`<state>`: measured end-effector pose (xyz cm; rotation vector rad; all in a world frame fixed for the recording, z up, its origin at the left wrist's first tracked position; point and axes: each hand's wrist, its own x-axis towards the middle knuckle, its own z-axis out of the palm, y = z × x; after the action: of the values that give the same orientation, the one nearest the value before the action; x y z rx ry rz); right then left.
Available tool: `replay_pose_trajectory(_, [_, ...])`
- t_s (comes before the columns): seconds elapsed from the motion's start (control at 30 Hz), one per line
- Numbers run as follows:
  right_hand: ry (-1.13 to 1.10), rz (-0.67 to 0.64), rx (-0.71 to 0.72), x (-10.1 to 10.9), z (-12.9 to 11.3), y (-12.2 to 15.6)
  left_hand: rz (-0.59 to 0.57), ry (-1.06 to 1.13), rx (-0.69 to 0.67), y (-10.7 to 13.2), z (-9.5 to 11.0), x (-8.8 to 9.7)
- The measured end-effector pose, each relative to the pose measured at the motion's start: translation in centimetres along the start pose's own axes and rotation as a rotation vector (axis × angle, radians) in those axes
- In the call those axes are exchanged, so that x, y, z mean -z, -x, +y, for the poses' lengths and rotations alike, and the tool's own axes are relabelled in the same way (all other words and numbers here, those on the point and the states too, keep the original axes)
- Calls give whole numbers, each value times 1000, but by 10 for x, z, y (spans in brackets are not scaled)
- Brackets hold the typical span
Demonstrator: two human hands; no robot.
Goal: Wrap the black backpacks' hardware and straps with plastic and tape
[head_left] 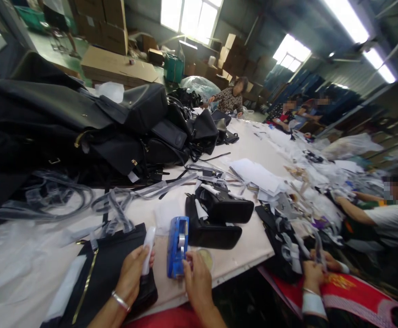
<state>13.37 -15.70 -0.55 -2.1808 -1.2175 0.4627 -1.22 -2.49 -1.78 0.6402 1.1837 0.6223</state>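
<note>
A white-wrapped strip (149,248) stands upright in my left hand (134,269), whose fingers are closed around it. Beneath that hand lies a black bag (113,259) with a gold zipper and white paper along its side. My right hand (199,278) pinches at the near end of a blue tape dispenser (173,248), where a pale strip of tape (182,253) runs from the roll to my fingertips. A yellowish tape roll (206,258) lies partly hidden behind this hand. Just beyond the dispenser are small black bags (216,237) with white wrapping on their straps.
Black bags (117,118) are heaped along the table's left side. Clear plastic strips (117,207) and white sheets (257,175) lie on the pale table (233,262). At right, a co-worker's hands (317,269) handle a black strapped item (281,246); other people sit farther along.
</note>
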Motion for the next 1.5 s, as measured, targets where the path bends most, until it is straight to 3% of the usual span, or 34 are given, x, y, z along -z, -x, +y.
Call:
replay_pose_trajectory(0.07, [-72, 20, -201, 2, 21, 4, -17, -26, -4, 0, 0, -1])
replay_pose_trajectory(0.2, [-246, -95, -316, -19, 42, 11, -60, -59, -6, 4, 3, -4])
replay_pose_trajectory(0.33, [-301, -49, -356, -29, 34, 12, -112, -71, -30, 6, 3, -3])
replay_pose_trajectory(0.53, [-398, 69, -305, -21, 11, 27, -124, -64, -27, 2, -2, 2])
replay_pose_trajectory(0.7, [-871, -53, -721, -37, 21, 45, -146, -72, -38, 0, -4, 4])
replay_pose_trajectory(0.77, [-965, -83, -810, -44, 27, 49, -149, -68, -32, 0, -3, 3])
replay_pose_trajectory(1.13, [-1152, -137, -895, -40, 29, 53, -142, -41, -11, 6, 6, 0])
replay_pose_trajectory(1.5, [-876, -133, -794, -52, 45, 51, -160, -17, 11, 2, 1, 1])
